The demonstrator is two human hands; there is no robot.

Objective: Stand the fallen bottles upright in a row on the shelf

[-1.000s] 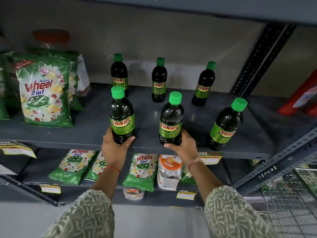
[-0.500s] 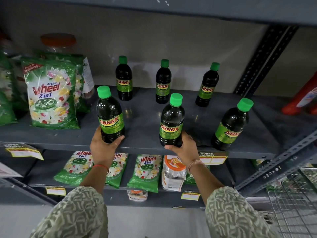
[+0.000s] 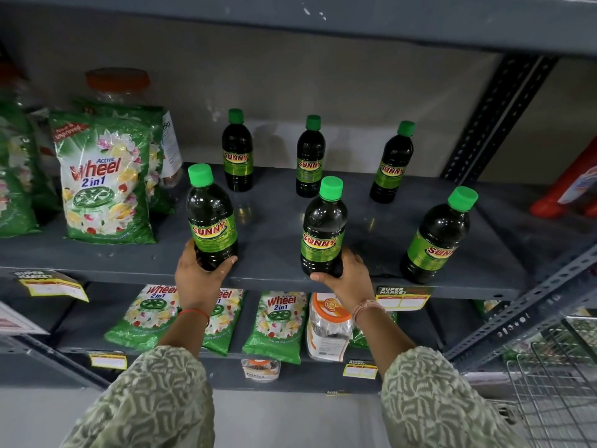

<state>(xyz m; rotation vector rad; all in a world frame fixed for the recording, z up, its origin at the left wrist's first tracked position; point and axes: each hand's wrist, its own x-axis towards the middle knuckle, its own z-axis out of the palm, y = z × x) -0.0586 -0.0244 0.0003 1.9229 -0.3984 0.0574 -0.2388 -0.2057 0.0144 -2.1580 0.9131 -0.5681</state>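
both hands [image 3: 197, 276] grip upright bottles [image 3: 211, 221] (front row) — shelf [image 3: 274, 279]

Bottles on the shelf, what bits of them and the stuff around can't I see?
- Head view: base of the front-left bottle, covered by the left hand.
- Base of the front-middle bottle, partly covered by the right hand.
- Red container, cut off by the right edge.
- Price tag, print too small to read.
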